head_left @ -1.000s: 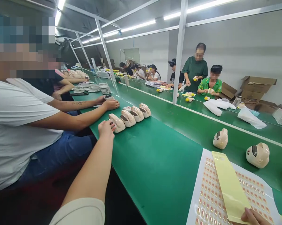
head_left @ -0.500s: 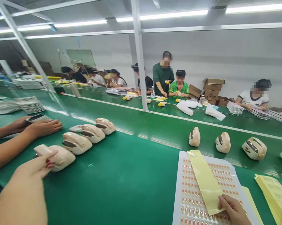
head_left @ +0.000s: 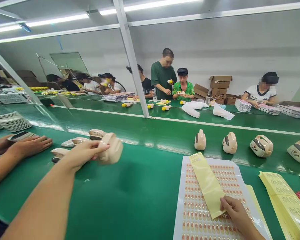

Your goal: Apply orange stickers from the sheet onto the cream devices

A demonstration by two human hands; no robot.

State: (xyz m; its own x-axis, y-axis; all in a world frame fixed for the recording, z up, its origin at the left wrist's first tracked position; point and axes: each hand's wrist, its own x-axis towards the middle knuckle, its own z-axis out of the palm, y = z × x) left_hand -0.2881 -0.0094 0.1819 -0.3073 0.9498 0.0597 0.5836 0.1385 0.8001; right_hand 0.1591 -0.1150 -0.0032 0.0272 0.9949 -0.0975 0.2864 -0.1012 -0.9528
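My left hand (head_left: 86,153) is closed on a cream plastic toy-like appliance with a top handle (head_left: 112,150), lifted above the green table. Behind my forearm stand more of the same appliances (head_left: 97,134), partly hidden. With thumb and fingers, my right hand (head_left: 236,211) pinches the lower end of a pale yellow sticker strip (head_left: 206,186). That strip lies slantwise over a white sheet (head_left: 189,200) of small oval gold-edged stickers.
Several cream appliances (head_left: 229,142) line the belt ahead. Yellow sticker sheets (head_left: 284,200) lie at right. A co-worker's hands (head_left: 33,146) hold a dark-topped piece at left, near a stack of pale pieces (head_left: 13,120). Other people sit across the line.
My left hand has picked up the nearest cream appliance and carried it rightward, off the table. My right hand still pinches the yellow strip. The view has turned slightly right.
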